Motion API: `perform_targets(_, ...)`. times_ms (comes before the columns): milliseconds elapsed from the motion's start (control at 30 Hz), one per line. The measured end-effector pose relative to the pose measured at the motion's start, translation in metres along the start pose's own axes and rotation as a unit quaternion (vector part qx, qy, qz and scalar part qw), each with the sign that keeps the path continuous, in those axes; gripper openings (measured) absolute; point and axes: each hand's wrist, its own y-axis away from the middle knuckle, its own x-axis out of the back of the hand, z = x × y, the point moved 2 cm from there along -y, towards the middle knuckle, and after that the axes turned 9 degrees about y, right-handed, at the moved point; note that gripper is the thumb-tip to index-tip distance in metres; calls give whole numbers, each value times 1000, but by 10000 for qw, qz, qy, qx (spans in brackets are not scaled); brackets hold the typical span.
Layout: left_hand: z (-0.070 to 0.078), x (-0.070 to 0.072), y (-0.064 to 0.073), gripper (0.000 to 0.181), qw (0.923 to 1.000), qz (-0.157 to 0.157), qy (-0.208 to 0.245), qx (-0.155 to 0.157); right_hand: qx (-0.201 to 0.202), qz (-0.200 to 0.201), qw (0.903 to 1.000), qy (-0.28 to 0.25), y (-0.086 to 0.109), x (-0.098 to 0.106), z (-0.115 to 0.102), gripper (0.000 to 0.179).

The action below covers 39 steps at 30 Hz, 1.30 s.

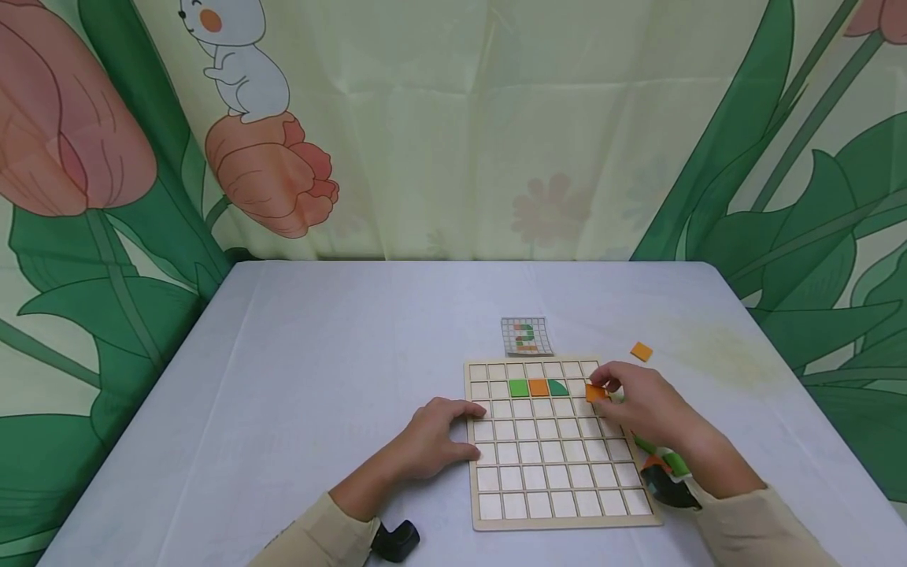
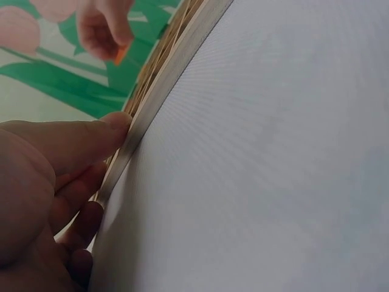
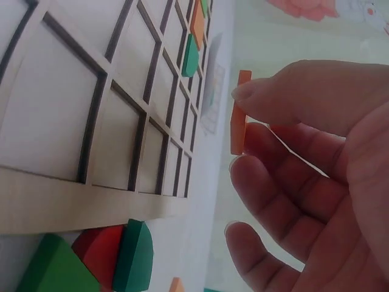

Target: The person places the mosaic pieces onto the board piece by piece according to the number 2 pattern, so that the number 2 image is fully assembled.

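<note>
A wooden grid board (image 1: 567,523) lies on the table. In its second row from the far side sit a light green square (image 1: 519,387), an orange square (image 1: 538,387) and a dark green rounded piece (image 1: 557,387). My right hand (image 1: 648,405) pinches an orange square tile (image 1: 595,392) between thumb and fingers, over the board's far right part. The right wrist view shows this tile (image 3: 240,115) edge-on, raised above the grid. My left hand (image 1: 434,437) rests against the board's left edge, thumb and index finger spread apart along it.
A small pattern card (image 1: 526,337) lies beyond the board's far edge. One loose orange tile (image 1: 641,351) is at the far right. Beside the right edge, partly under my right wrist, lie green pieces (image 3: 135,255) and a red piece (image 3: 100,252).
</note>
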Motion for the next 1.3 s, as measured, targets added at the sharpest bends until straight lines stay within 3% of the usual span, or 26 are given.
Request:
perform_targets(767,-1,-1,1,50,10000,-36,-40,-19,23,-686,9974,220,-15,-21,-19,20)
perform_targets(1300,0,0,0,51,10000,-46,-35,38,169,-603,9975,329,-17,-26,-24,18)
